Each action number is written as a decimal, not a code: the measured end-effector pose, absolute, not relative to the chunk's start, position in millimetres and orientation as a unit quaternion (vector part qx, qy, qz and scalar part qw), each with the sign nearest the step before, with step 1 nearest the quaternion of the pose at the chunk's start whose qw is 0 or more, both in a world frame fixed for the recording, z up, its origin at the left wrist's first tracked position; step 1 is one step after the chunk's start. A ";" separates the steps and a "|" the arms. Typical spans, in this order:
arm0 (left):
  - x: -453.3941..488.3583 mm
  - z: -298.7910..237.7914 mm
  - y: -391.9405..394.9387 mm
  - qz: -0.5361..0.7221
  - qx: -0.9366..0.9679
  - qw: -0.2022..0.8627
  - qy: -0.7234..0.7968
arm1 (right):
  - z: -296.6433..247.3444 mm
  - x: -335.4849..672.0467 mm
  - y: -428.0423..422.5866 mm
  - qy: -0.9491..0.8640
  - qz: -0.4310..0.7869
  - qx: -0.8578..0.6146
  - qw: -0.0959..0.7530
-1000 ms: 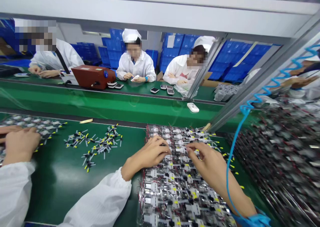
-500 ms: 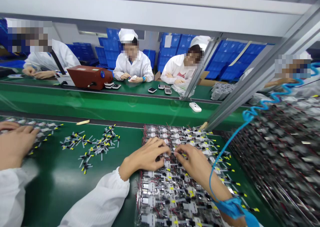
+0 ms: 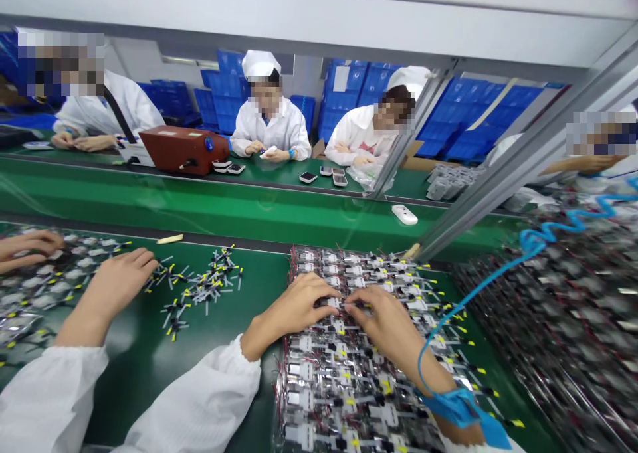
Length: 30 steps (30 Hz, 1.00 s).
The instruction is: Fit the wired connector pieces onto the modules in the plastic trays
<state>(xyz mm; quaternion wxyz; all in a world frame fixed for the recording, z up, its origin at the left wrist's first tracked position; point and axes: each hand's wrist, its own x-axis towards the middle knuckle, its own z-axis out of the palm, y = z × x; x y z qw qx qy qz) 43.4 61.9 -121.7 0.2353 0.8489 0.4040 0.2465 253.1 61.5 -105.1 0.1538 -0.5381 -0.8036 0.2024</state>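
Note:
Both my hands work over a clear tray (image 3: 280, 400) filled with rows of small white, black and silver parts with red wires and yellow-tipped tabs. My left hand (image 3: 295, 305) reaches in from the left, thumb and fingers pinched over the upper-middle rows. Close beside it, my right hand (image 3: 386, 320) pinches at the same spot, its fingertips nearly touching the left ones. Whatever lies between the fingertips is too small and partly covered to name. A blue wrist strap (image 3: 456, 406) with a coiled cord is around my right wrist.
At left, a co-worker's hand (image 3: 117, 283) touches a loose pile of black parts with yellow tips (image 3: 214, 280); another tray (image 3: 54, 287) lies beyond. Stacked trays (image 3: 563, 307) stand at right. The blue coiled cord (image 3: 478, 280) crosses above my right side. A metal post (image 3: 478, 190) rises behind.
The co-worker's hand at left has moved right to the loose pile of parts. My two hands stay pinched over nearly the same spot. The view has shifted slightly.

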 end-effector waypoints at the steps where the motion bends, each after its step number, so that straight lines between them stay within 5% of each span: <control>1: 44.2 -120.7 61.5 0.242 0.849 0.235 0.405 | -106.2 255.0 62.4 -0.802 0.202 -0.540 0.156; 30: 42.1 -114.8 59.0 0.254 0.835 0.275 0.403 | -95.2 256.3 54.9 -0.800 0.257 -0.524 0.142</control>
